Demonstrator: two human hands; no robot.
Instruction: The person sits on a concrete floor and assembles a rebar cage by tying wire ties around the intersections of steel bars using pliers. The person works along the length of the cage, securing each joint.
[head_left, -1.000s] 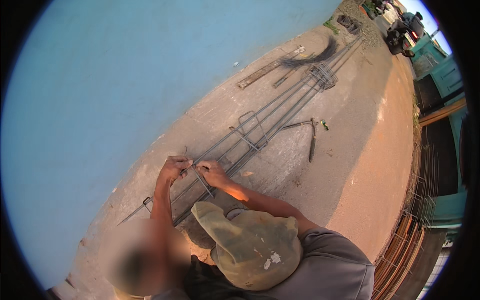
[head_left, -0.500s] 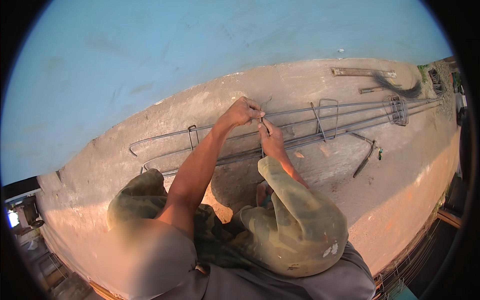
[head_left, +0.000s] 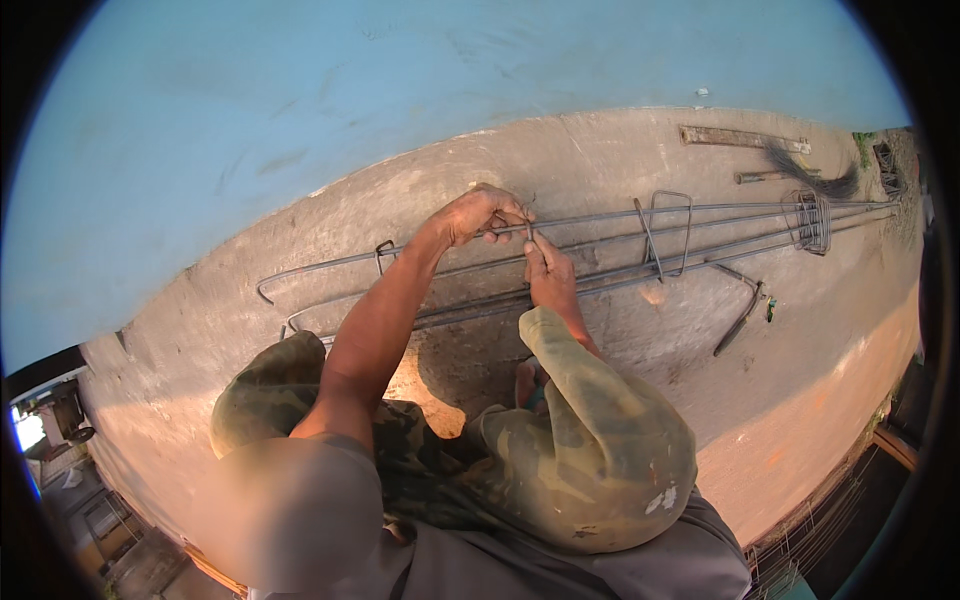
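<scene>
Tying at the top bar (head_left: 600,220) of a rebar cage (head_left: 560,265) that lies lengthwise on the concrete floor (head_left: 620,390), close under a blue wall (head_left: 300,110). Both hands meet at one spot on that bar, about mid-length. Left hand (head_left: 482,213) closed over the bar from above, fingers curled round it, apparently pinning something thin against it. Right hand (head_left: 548,275) just below and touching the same joint, fingers pinched on a short upright piece, wire or a stirrup leg; too small to tell which. Judged step: fixing a stirrup to the long bars at this point, mid-tie rather than finished, since both hands are clamped on the joint. The next move would seem to call for the left hand holding the bar steady while the right twists or draws the tie tight, keeping the stirrup square to the bars. Outward: one stirrup (head_left: 384,256) stands on the bars to the left, another larger one (head_left: 668,232) leans to the right, and a bunch of stirrups (head_left: 812,222) sits near the far right end. The near bar ends are hooked. A bent bar tool (head_left: 740,316) lies on the floor right of the cage, apart from it. A flat plank (head_left: 745,139) lies by the wall beyond. The person squats, knees in camouflage trousers (head_left: 590,440) drawn up below the hands.
</scene>
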